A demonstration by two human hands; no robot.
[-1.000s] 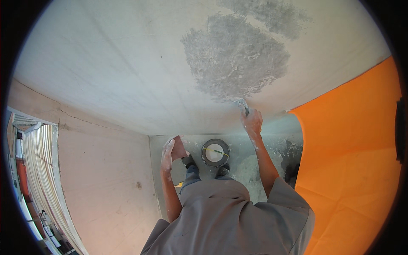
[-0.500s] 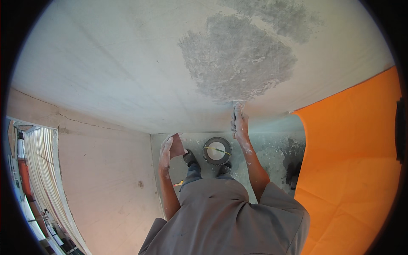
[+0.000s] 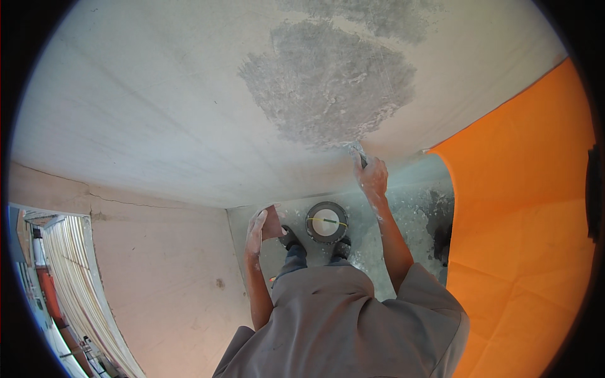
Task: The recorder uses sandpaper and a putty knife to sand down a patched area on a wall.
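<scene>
My right hand (image 3: pixel 373 177), dusted white, is closed round a putty knife (image 3: pixel 358 150). Its blade points up and to the left, at the lower edge of a rough grey patch (image 3: pixel 328 82) on the pale wall (image 3: pixel 157 101). Whether the blade touches the wall I cannot tell. Lower down and to the left, my left hand (image 3: pixel 254 233) is closed on a flat reddish-brown plate (image 3: pixel 272 223), held well away from the wall. White residue coats its fingers too.
A dark round bucket (image 3: pixel 327 241) with a whitish inside and a yellow-green strip across it stands by my shoes. Orange sheeting (image 3: pixel 517 239) hangs at the right. A cracked side wall (image 3: pixel 164 271) and an opening with pale slats (image 3: pixel 66 264) lie left. White spots mark the floor.
My right hand has shifted right and turned, so the putty knife's blade now tilts up-left. The left hand keeps its grip on the plate. The whole view has shifted slightly.
</scene>
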